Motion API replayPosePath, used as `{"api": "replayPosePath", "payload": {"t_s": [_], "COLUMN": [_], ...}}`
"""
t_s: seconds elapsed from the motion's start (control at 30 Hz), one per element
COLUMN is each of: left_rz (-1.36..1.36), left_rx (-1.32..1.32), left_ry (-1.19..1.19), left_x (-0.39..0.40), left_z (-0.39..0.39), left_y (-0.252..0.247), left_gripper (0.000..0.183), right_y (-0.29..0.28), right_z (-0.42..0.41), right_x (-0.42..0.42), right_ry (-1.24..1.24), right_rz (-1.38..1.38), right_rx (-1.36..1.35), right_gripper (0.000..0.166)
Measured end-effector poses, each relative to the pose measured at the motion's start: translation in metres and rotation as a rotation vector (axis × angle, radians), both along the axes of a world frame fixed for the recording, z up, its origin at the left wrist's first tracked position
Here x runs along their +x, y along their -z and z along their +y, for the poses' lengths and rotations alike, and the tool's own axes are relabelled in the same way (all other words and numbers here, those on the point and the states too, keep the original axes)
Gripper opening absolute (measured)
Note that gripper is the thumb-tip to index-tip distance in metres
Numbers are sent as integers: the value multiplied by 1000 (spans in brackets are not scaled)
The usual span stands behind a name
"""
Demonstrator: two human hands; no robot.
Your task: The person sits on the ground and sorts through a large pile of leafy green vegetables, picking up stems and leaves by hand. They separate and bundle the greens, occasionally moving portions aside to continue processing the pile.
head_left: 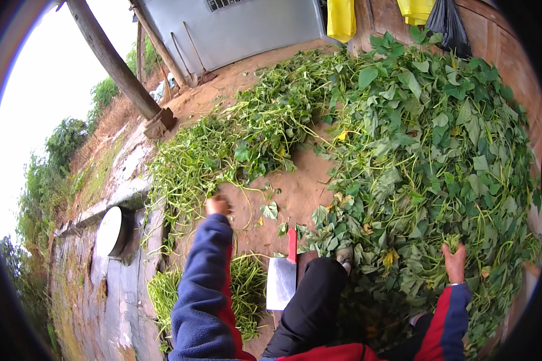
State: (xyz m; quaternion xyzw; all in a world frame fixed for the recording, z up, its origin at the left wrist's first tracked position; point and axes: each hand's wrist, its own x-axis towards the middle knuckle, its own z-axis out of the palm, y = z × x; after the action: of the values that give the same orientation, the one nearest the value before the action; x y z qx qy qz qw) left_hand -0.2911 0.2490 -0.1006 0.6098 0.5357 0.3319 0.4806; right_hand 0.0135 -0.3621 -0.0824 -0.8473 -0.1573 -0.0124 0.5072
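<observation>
My right hand grips a small bunch of green stems at the right side of a large heap of leafy green vines. Out ahead, my left hand is blurred over bare earth, beside a looser pile of vines and pale stems. Its fingers look curled, but whether they hold anything is unclear. A cleaver with a red handle and broad steel blade lies by my knee, on a dark board. Partly behind my left sleeve is a pile of cut stems.
A pale round disc-shaped object leans on the lower paved ground to the left. A wooden post on a stone base, a shovel and brooms stand farther back. Yellow cloth-like items and a black plastic bag hang at the wall.
</observation>
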Motion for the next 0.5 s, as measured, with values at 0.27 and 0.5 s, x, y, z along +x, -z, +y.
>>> {"api": "replayPosePath", "payload": {"t_s": [0.27,0.5], "left_rz": [121,-252], "left_rx": [501,447], "left_ry": [885,1292], "left_x": [134,174], "left_z": [-253,-366], "left_y": [-24,-73], "left_gripper": [16,11], "right_y": [-29,-50], "right_z": [27,28], "right_x": [-19,-25], "right_ry": [-18,-208], "right_rz": [139,189], "right_rx": [283,366], "right_gripper": [32,18]}}
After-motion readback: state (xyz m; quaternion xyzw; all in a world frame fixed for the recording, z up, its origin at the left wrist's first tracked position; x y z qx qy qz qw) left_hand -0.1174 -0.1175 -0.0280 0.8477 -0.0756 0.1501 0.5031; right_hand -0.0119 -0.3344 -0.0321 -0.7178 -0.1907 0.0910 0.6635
